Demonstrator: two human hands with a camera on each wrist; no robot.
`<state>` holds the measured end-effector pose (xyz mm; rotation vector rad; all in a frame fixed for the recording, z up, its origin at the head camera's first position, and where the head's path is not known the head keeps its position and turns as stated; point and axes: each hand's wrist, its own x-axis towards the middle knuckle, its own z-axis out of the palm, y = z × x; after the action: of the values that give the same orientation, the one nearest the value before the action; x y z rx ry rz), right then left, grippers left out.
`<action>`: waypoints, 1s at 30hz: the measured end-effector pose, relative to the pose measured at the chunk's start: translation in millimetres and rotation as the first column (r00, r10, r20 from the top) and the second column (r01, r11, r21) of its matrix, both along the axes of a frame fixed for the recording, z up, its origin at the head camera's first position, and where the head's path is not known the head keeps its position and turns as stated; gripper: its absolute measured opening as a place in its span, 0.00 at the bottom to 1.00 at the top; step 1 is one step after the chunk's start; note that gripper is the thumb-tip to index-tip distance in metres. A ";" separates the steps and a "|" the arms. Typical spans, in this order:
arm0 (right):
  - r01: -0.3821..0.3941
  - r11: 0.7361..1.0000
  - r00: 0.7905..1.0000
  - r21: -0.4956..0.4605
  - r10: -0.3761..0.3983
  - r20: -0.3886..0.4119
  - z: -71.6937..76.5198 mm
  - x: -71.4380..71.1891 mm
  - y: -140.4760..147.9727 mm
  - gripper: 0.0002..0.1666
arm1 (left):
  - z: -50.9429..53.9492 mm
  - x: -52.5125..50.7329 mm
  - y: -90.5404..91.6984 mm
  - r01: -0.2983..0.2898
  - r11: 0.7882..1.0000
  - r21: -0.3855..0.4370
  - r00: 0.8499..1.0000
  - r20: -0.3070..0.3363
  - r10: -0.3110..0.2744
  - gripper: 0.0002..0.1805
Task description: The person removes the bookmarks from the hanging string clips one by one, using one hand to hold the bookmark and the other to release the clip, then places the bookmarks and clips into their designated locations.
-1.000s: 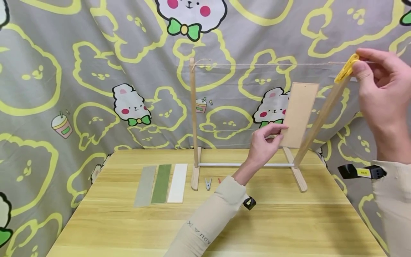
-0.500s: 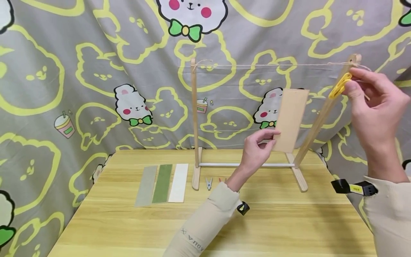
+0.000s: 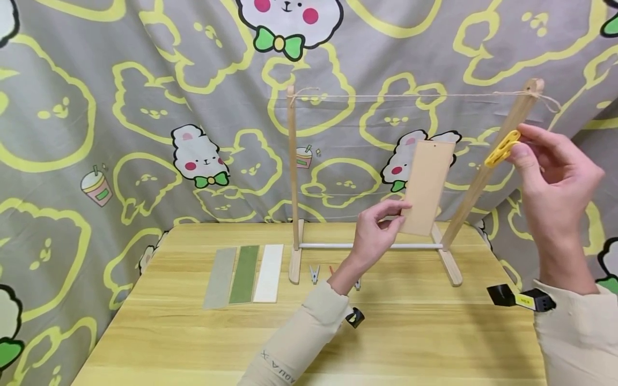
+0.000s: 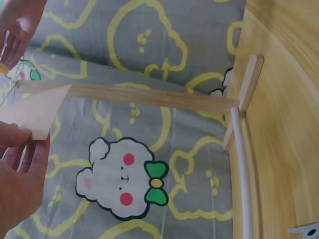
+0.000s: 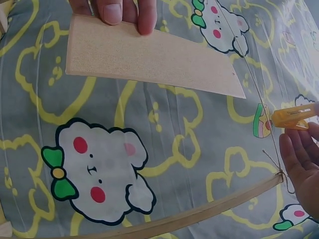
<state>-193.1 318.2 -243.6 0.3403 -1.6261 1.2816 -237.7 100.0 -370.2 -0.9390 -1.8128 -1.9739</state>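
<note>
My left hand [image 3: 376, 233] pinches the left edge of a beige rectangular card [image 3: 427, 187], low down, and holds it up in front of the wooden stand. A small hole shows near the card's top edge. To the right, my right hand [image 3: 560, 174] pinches a yellow clothespin [image 3: 503, 149] between thumb and forefinger, in front of the stand's right post [image 3: 516, 115]. A thin string [image 3: 410, 96] runs between the tops of the two posts, above the card. In the right wrist view the card [image 5: 144, 57] and the clothespin [image 5: 294, 117] are apart.
Grey [image 3: 220, 279], green [image 3: 244, 274] and white [image 3: 268, 273] cards lie side by side on the wooden table [image 3: 193, 348]. Small clothespins [image 3: 315, 274] lie near the left post [image 3: 292, 171], some partly behind the left arm. A white rod [image 3: 328, 245] joins the stand's feet.
My right hand has lowered the yellow clothespin from the top of the right post, moving down and left. My left hand has brought the beige card slightly left and down.
</note>
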 end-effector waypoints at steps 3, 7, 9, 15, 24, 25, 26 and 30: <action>0.006 1.000 1.000 0.007 -0.006 0.005 -3.2 2.7 -3.7 0.15 | -1.6 3.2 -3.8 0.002 1.000 -0.005 1.000 0.008 -0.002 0.13; -0.048 0.998 0.999 -0.034 0.048 0.001 -9.4 6.8 -8.6 0.16 | -4.5 8.2 -9.3 -0.013 1.000 -0.015 1.000 0.002 0.013 0.13; -0.053 0.998 0.999 -0.040 0.054 0.004 -12.8 8.6 -9.7 0.16 | -5.9 10.0 -11.8 -0.013 1.000 -0.012 1.000 -0.002 0.013 0.13; -0.109 0.992 0.994 -0.067 0.108 -0.023 -23.8 8.9 -11.4 0.17 | -11.1 13.5 -20.3 -0.017 1.000 -0.001 1.000 -0.005 0.017 0.12; -0.198 0.970 0.980 -0.141 0.192 -0.057 -42.9 14.7 -16.9 0.18 | -22.4 24.1 -38.5 0.005 1.000 -0.004 0.998 0.064 -0.005 0.11; -0.206 0.968 0.978 -0.147 0.199 -0.059 -45.2 15.5 -17.9 0.18 | -24.1 25.2 -40.8 0.004 1.000 -0.010 0.998 0.069 -0.003 0.12; -0.234 0.958 0.972 -0.168 0.225 -0.072 -47.4 16.1 -19.0 0.19 | -25.5 26.4 -43.0 0.003 1.000 -0.013 0.997 0.076 -0.002 0.12; -0.248 0.948 0.969 -0.200 0.237 -0.075 -56.0 20.7 -23.9 0.18 | -30.4 30.1 -50.9 -0.001 1.000 -0.023 0.995 0.099 0.004 0.12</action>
<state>-172.4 294.4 -299.6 0.4496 -1.4239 1.6023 -207.6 49.1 -400.6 -0.8592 -1.8919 -2.0361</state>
